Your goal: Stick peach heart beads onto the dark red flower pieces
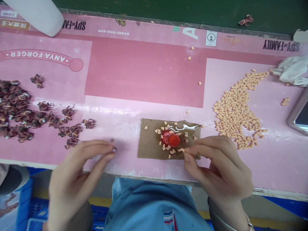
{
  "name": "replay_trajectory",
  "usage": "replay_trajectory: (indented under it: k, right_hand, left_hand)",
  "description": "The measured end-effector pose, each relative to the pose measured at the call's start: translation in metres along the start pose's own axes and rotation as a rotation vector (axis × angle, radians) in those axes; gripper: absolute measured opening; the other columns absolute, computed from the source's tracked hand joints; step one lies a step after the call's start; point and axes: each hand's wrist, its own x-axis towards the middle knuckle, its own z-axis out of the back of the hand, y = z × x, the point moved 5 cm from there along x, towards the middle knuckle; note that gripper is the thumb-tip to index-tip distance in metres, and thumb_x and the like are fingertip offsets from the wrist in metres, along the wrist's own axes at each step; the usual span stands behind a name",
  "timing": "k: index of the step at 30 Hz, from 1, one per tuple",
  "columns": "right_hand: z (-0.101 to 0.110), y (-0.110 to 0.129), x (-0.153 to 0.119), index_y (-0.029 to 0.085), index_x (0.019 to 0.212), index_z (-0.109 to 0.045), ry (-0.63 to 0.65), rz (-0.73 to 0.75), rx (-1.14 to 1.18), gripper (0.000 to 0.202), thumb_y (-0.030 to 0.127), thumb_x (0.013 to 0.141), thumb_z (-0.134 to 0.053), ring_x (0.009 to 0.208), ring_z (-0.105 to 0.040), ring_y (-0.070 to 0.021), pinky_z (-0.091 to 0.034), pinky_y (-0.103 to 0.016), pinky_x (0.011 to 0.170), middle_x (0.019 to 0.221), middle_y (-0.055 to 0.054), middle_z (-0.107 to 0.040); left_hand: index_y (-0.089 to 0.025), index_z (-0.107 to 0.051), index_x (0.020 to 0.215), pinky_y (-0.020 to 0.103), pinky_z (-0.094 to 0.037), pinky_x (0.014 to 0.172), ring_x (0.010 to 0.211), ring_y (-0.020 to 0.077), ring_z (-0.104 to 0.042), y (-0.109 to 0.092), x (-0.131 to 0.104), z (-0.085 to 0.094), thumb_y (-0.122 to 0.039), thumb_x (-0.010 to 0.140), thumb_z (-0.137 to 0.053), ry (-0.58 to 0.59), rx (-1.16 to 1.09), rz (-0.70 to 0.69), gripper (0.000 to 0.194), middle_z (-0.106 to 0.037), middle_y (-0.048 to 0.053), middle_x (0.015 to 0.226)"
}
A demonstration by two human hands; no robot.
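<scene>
My left hand (81, 166) pinches a tiny dark piece (114, 149) over the pink table, between the dark figures and the brown card. In my right hand (216, 163), thumb and forefinger hold a small beige piece (181, 149) above the right part of the brown card (146, 144). A red round cap (174, 140) sits on that card in a red smear, with several beige pieces around it and a clear glossy film at the card's back edge. To the left, small dark figures (18, 102) lie heaped, several of them scattered toward my left hand.
A pile of beige pieces (235, 112) spreads at the right, near a crumpled white cloth (292, 69) and a grey-framed device (300, 112). A white rounded object (38, 16) juts in at the back left. Blue crates (24, 205) stand below the table's front edge.
</scene>
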Motion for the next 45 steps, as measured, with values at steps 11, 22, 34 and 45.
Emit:
replay_trajectory:
  k: [11, 22, 34, 45]
  right_hand:
    - [-0.009, 0.029, 0.008, 0.024, 0.092, -0.06, 0.096, 0.092, 0.196, 0.016, 0.008, 0.094, -0.063, 0.065, -0.063, -0.014, -0.054, -0.032, 0.059, 0.074, 0.001, -0.067]
    - [-0.006, 0.018, -0.003, 0.024, 0.092, -0.065, 0.008, 0.003, 0.222, 0.017, 0.007, 0.094, -0.065, 0.069, -0.064, -0.0174, -0.052, -0.033, 0.061, 0.076, -0.001, -0.066]
    - [-0.004, 0.036, 0.002, 0.024, 0.089, -0.061, 0.037, 0.04, 0.248, 0.018, 0.008, 0.097, -0.062, 0.063, -0.062, -0.0127, -0.053, -0.031, 0.058, 0.07, 0.002, -0.065]
    - [-0.007, 0.041, 0.005, 0.023, 0.088, -0.06, 0.106, 0.075, 0.248, 0.021, 0.004, 0.096, -0.061, 0.065, -0.063, -0.0094, -0.058, -0.026, 0.064, 0.072, 0.004, -0.068]
  left_hand:
    - [-0.025, -0.074, 0.1, 0.022, -0.065, 0.07, 0.086, 0.0147, -0.076, -0.005, -0.009, -0.042, -0.024, 0.096, -0.082, -0.026, -0.531, 0.135, 0.009, -0.076, 0.0, 0.092]
    - [-0.028, -0.076, 0.119, 0.062, -0.05, 0.113, 0.122, 0.0286, -0.071, 0.038, 0.012, 0.039, -0.033, 0.098, -0.08, -0.385, 0.223, 0.085, 0.022, -0.077, -0.005, 0.114]
    - [-0.024, -0.068, 0.087, 0.018, -0.051, 0.04, 0.054, 0.0108, -0.067, -0.011, -0.004, -0.05, -0.035, 0.099, -0.079, 0.337, -0.94, 0.242, 0.019, -0.068, 0.0, 0.077]
    - [-0.018, -0.061, 0.084, 0.011, -0.051, 0.055, 0.056, 0.0027, -0.057, -0.014, -0.026, -0.087, -0.032, 0.094, -0.084, 0.561, -1.329, 0.631, 0.028, -0.056, -0.004, 0.08]
